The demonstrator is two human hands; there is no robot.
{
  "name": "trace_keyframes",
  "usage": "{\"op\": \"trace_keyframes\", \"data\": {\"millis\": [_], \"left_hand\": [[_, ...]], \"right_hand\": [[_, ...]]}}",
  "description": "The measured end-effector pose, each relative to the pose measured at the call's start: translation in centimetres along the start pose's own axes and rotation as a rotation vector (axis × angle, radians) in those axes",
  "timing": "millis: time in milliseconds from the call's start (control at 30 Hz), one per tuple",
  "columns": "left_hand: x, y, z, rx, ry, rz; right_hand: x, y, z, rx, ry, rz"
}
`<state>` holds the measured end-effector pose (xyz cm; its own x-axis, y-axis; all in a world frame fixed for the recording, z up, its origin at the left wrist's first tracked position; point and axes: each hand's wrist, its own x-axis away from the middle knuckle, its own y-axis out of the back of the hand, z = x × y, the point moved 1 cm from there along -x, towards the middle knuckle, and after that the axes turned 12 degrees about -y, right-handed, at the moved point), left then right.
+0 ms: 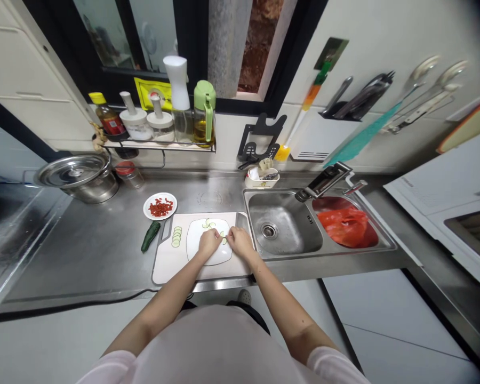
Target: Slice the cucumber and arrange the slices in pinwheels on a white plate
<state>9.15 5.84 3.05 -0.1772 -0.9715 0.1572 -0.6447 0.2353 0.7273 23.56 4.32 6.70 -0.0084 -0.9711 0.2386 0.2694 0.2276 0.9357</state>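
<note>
My left hand [209,243] and my right hand [240,241] meet over a white squarish plate [196,249], fingertips pinched close together. Between them is a thin cucumber slice [223,239], which both hands appear to grip at its edges; the fingertips are small in view. Several curved cucumber slices [208,224] lie at the plate's far rim. The plate rests on a pale cutting board [166,269]. Left of the plate, a row of overlapping cucumber slices [176,237] lies on the board. A dark green piece of cucumber [150,237] is on the counter beside the board.
A small white plate of red bits [160,206] stands behind the board. Farther left are a lidded steel pot [84,178] and a red-lidded jar [129,174]. To the right is a sink [284,242] with a faucet [324,180] and a red plastic bag [344,226].
</note>
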Motion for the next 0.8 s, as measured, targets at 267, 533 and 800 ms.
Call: {"op": "trace_keyframes", "data": {"millis": [267, 533, 800], "left_hand": [[0.3, 0.2, -0.1, -0.002, -0.065, 0.003], [0.5, 0.5, -0.4, -0.007, -0.099, 0.017], [0.5, 0.2, -0.2, -0.018, -0.112, 0.02]], "right_hand": [[3.3, -2.7, 1.5, 0.077, -0.176, -0.079], [3.0, -2.8, 2.1, 0.129, -0.162, -0.06], [2.9, -2.7, 1.8, 0.165, -0.112, -0.053]]}}
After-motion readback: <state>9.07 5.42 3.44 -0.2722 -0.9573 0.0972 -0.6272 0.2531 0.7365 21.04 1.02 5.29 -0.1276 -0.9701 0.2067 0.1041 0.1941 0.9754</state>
